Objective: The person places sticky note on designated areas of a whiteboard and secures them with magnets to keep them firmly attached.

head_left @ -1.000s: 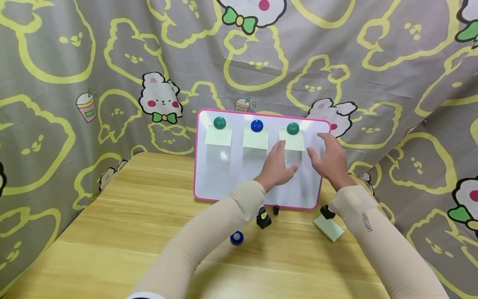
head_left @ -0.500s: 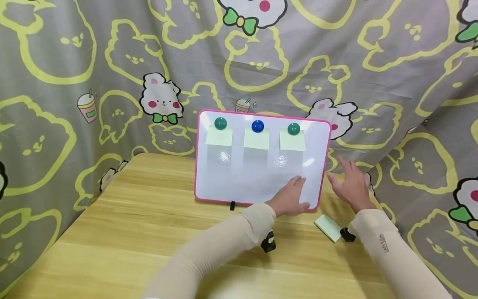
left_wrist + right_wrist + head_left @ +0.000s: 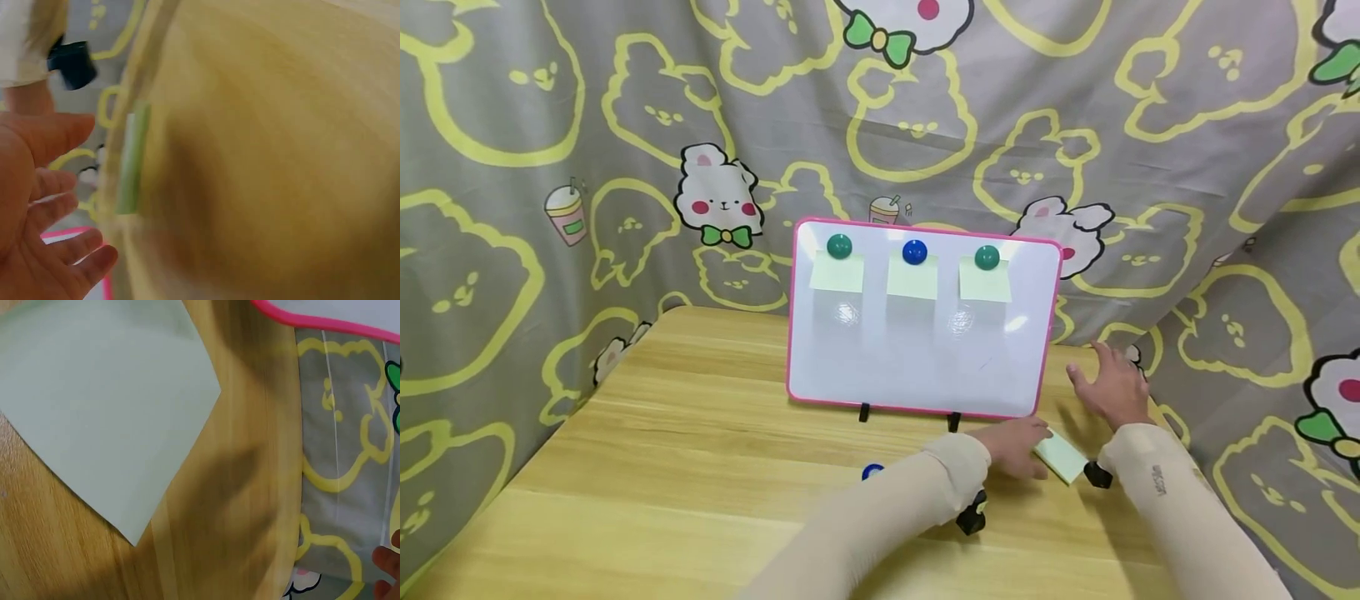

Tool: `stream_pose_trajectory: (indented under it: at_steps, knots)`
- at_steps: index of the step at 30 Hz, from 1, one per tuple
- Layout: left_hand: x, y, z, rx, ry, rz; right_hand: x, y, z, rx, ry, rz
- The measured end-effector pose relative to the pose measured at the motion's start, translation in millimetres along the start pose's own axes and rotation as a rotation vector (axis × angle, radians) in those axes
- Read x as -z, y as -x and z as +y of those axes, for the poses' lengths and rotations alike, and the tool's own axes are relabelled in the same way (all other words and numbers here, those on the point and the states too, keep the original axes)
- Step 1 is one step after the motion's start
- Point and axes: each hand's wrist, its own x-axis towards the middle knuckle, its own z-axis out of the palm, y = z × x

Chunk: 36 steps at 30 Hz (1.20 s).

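A pad of pale green sticky notes (image 3: pixel 1062 457) lies on the table by the lower right corner of a pink-edged whiteboard (image 3: pixel 895 358). My left hand (image 3: pixel 1015 447) hovers at the pad's left side; in the left wrist view its fingers are spread and hold nothing, apart from the pad (image 3: pixel 132 165). Beyond the pad, to the right of the board, my right hand (image 3: pixel 1114 390) is held with loose fingers and nothing in it. In the right wrist view only its fingertips (image 3: pixel 386 569) show, away from the pad (image 3: pixel 103 412).
The board carries three notes, under a green magnet (image 3: pixel 839 247), a blue magnet (image 3: pixel 915 252) and another green magnet (image 3: pixel 987 257). Black feet (image 3: pixel 953 422) support it. A loose blue magnet (image 3: pixel 872 472) sits on the table, partly behind the left sleeve. A patterned curtain (image 3: pixel 647 117) hangs behind.
My left hand has come down from the third note, across the board's front, to beside the pad. My right hand has moved down and right, away from the board's edge.
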Motion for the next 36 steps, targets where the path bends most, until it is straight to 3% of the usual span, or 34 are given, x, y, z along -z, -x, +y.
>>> stream_pose_trajectory:
  at_steps: [3,9,17,21,25,31,36]
  knots:
    - [-8.7,-5.3,2.4,-0.005,-0.079,-0.054,-4,-1,0,-0.002,0.007,-0.01]
    - [-17.9,-5.5,3.7,0.067,-0.117,-0.108,-9,1,-1,-0.028,-0.017,-0.025]
    - [-7.5,4.3,1.5,0.074,-0.329,-0.045,-11,1,-1,-0.055,-0.047,-0.058]
    - [-3.4,9.6,-2.2,0.086,-0.355,-0.019,-11,3,0,-0.07,-0.06,-0.086]
    - [-3.0,13.6,-9.4,0.054,-0.318,-0.019,-7,5,-1,-0.075,-0.069,-0.093]
    - [4.1,26.6,-29.0,-0.083,-0.21,0.111,-8,7,1,-0.08,-0.072,-0.093]
    - [19.7,48.9,-47.7,-0.12,-0.203,0.192,-7,9,0,-0.061,-0.062,-0.069]
